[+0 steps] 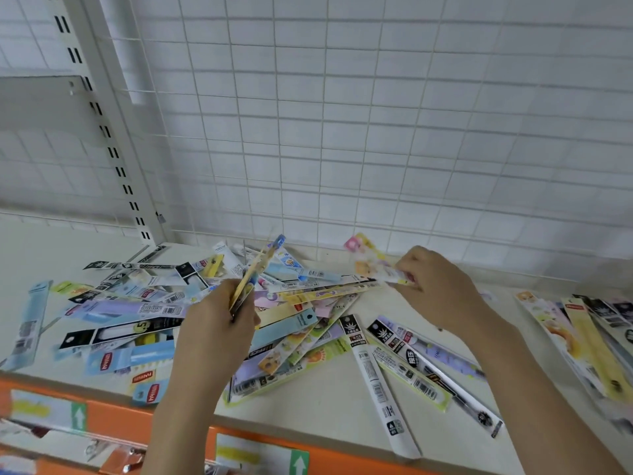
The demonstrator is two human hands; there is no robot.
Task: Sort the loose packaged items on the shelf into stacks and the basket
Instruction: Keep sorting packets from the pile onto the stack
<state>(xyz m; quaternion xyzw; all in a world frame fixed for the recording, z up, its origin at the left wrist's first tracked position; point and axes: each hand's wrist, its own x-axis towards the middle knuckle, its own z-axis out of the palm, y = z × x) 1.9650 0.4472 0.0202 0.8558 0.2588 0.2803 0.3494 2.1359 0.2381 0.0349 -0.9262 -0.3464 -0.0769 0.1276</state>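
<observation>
Above the shelf (325,399), left hand (219,323) clenched on upright packets (255,269), right hand (431,279) pinching pink packet (368,258).

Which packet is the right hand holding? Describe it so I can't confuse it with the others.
Start at the wire grid back panel and drop to the shelf, right of the main pile. The right hand pinches a long packet that angles up towards the panel. Unlike its neighbours, it is off the shelf and has a pink top with orange cartoon figures.

Soft, even, dim-ish light with faint shadows; wide-angle bending at edges, motion blur lower left.
</observation>
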